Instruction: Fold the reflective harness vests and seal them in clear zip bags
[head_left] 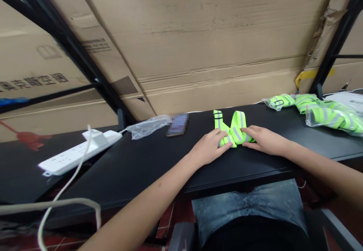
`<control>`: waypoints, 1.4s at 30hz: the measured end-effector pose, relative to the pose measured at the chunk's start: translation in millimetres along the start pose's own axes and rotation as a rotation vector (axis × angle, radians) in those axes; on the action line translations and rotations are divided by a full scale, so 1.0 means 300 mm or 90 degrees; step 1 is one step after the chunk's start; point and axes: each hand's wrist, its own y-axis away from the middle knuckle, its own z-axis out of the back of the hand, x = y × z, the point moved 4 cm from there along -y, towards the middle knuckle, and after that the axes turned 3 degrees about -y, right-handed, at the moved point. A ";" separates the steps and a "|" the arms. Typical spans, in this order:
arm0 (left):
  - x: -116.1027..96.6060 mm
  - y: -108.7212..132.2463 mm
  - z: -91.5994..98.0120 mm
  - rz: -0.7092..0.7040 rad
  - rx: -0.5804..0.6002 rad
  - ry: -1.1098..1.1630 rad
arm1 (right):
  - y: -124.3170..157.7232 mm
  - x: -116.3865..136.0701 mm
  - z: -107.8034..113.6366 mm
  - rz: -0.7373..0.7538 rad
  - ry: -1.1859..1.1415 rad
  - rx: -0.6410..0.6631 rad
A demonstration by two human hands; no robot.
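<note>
On the black table lies a neon-green reflective strap [235,134] with grey stripes, partly folded over itself. A black buckle shows at its upper left end, and a loop rises at its upper right. My left hand [211,145] grips the strap's left side, thumb in front and fingers behind. From the right, my right hand [262,139] pinches the other side between thumb and fingers. Both hands rest close to the tabletop, and parts of the strap are hidden under the fingers.
Several bagged green straps [331,114] lie at the right. A clear plastic bag [149,126] and a blurred bluish item [178,124] lie left of my hands. Farther left is a white power strip [79,152] with a cable. Cardboard [215,35] stands behind the table [159,167].
</note>
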 end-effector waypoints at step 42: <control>0.007 -0.143 -0.028 0.064 0.030 -0.314 | -0.137 -0.141 -0.041 0.014 -0.017 0.008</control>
